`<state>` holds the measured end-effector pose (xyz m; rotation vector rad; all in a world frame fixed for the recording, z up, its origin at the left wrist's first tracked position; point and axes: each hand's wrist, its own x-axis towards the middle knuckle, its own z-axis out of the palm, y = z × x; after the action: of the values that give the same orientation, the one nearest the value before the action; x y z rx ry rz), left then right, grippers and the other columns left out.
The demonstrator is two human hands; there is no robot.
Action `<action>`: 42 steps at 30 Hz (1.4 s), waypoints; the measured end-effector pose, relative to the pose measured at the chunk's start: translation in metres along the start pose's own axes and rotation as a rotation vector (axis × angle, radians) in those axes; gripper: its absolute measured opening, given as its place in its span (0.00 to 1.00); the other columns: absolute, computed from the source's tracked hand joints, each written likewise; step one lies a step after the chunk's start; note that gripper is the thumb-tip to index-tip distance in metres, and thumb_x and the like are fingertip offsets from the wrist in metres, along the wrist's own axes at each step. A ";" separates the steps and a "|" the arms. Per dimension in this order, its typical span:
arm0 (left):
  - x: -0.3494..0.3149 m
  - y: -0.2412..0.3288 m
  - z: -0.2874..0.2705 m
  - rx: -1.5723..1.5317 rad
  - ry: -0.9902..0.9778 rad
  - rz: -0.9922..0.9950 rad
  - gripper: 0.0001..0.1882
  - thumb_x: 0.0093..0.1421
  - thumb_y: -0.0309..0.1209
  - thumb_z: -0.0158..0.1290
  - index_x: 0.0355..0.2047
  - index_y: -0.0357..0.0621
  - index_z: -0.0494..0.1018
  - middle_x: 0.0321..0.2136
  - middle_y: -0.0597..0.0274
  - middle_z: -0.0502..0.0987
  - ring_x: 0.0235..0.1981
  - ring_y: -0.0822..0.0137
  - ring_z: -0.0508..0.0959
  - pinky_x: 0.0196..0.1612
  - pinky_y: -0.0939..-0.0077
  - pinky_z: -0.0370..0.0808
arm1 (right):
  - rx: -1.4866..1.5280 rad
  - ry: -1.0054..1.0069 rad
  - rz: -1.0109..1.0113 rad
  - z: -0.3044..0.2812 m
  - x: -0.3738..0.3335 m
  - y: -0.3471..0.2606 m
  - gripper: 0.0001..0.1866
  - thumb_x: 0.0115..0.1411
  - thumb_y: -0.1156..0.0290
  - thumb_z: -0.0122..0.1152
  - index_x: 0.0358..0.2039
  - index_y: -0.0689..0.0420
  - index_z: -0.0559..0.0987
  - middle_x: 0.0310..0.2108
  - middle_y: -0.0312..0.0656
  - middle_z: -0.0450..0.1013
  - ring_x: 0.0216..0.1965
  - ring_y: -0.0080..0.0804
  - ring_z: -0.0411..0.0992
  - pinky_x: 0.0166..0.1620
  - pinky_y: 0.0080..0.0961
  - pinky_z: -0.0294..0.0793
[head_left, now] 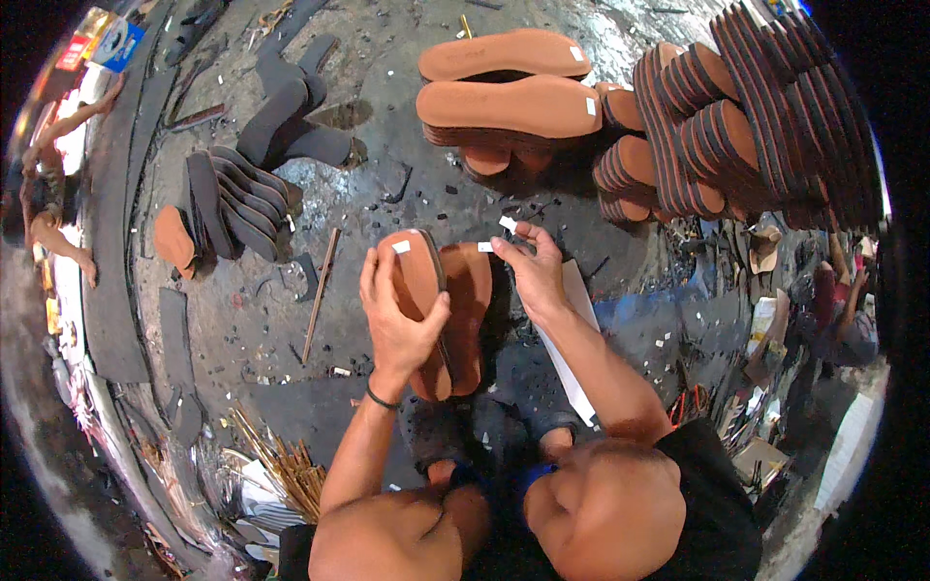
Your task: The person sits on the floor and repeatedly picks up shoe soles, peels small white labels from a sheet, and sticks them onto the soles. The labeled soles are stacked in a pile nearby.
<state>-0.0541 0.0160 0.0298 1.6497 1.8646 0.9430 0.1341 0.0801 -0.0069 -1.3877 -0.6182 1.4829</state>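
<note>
My left hand point(399, 324) is wrapped round a brown shoe sole point(417, 266) with a dark edge, held by its sides. A small white sticker point(401, 248) sits near its far end. Close beside it, on the right, stands a second brown sole point(469, 310). My right hand point(539, 276) is raised by that sole's far end, its fingers pinching a small white label point(508, 224). Another white label point(486, 247) shows at the thumb tip; whether it sticks to the thumb or to the sole I cannot tell.
Stacked brown-topped soles point(509, 105) lie ahead, with taller piles point(717, 126) at the far right. Dark soles point(232, 198) lean together at left. A thin stick point(322, 295), a long white strip point(570, 378) and scraps lie about. Another person's limbs point(53, 184) show at the left rim.
</note>
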 end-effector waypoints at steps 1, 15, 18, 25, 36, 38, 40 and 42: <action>0.002 -0.008 0.001 -0.059 -0.008 -0.030 0.47 0.44 0.32 0.67 0.63 0.35 0.57 0.63 0.41 0.59 0.65 0.48 0.60 0.66 0.58 0.59 | -0.016 0.024 0.017 0.000 -0.003 0.000 0.23 0.56 0.77 0.67 0.50 0.61 0.68 0.44 0.42 0.71 0.42 0.27 0.72 0.47 0.23 0.71; 0.013 -0.041 -0.017 0.057 0.004 -0.253 0.42 0.44 0.34 0.69 0.58 0.39 0.61 0.54 0.45 0.63 0.59 0.47 0.63 0.62 0.56 0.62 | -0.031 0.045 0.013 -0.001 -0.002 0.000 0.22 0.56 0.78 0.67 0.49 0.61 0.68 0.41 0.41 0.72 0.44 0.27 0.72 0.48 0.22 0.71; 0.008 -0.063 -0.019 0.334 0.011 -0.058 0.39 0.44 0.40 0.68 0.55 0.40 0.65 0.56 0.43 0.62 0.57 0.40 0.62 0.60 0.48 0.60 | 0.021 0.009 0.061 0.016 -0.008 0.004 0.22 0.57 0.77 0.67 0.48 0.61 0.67 0.39 0.42 0.73 0.41 0.27 0.73 0.46 0.22 0.73; -0.010 0.006 0.047 0.223 -0.211 0.152 0.49 0.43 0.44 0.67 0.64 0.45 0.60 0.66 0.42 0.54 0.63 0.41 0.57 0.63 0.48 0.55 | -0.424 -0.026 -0.324 0.015 0.000 0.038 0.23 0.54 0.75 0.68 0.47 0.61 0.67 0.44 0.44 0.67 0.33 0.29 0.75 0.41 0.26 0.74; 0.001 -0.007 -0.001 0.199 -0.047 0.004 0.43 0.44 0.39 0.64 0.60 0.39 0.62 0.64 0.40 0.55 0.64 0.41 0.56 0.64 0.51 0.56 | -0.233 -0.011 -0.031 -0.010 0.011 0.026 0.24 0.59 0.70 0.65 0.50 0.63 0.65 0.38 0.42 0.75 0.34 0.27 0.73 0.41 0.24 0.74; 0.006 -0.034 -0.019 0.271 -0.106 -0.160 0.41 0.45 0.40 0.64 0.59 0.40 0.64 0.64 0.40 0.56 0.64 0.41 0.56 0.65 0.51 0.55 | -0.222 -0.051 0.020 -0.007 0.011 0.018 0.21 0.61 0.75 0.63 0.50 0.63 0.64 0.35 0.42 0.76 0.35 0.23 0.72 0.40 0.19 0.72; 0.001 -0.044 -0.024 0.500 -0.105 -0.080 0.41 0.46 0.42 0.65 0.59 0.40 0.64 0.64 0.42 0.56 0.65 0.42 0.55 0.64 0.49 0.55 | -0.417 -0.108 0.009 0.002 0.008 0.011 0.22 0.61 0.74 0.63 0.50 0.64 0.64 0.36 0.45 0.77 0.36 0.25 0.74 0.41 0.20 0.73; 0.008 -0.013 -0.015 0.373 -0.232 0.039 0.44 0.47 0.44 0.65 0.62 0.42 0.62 0.65 0.43 0.55 0.66 0.42 0.53 0.64 0.47 0.53 | -0.526 -0.141 -0.096 -0.011 0.012 0.020 0.25 0.58 0.69 0.66 0.49 0.64 0.65 0.34 0.46 0.79 0.34 0.31 0.77 0.40 0.27 0.75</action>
<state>-0.0752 0.0204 0.0308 1.9206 1.9328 0.4078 0.1402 0.0803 -0.0327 -1.6222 -1.2123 1.4042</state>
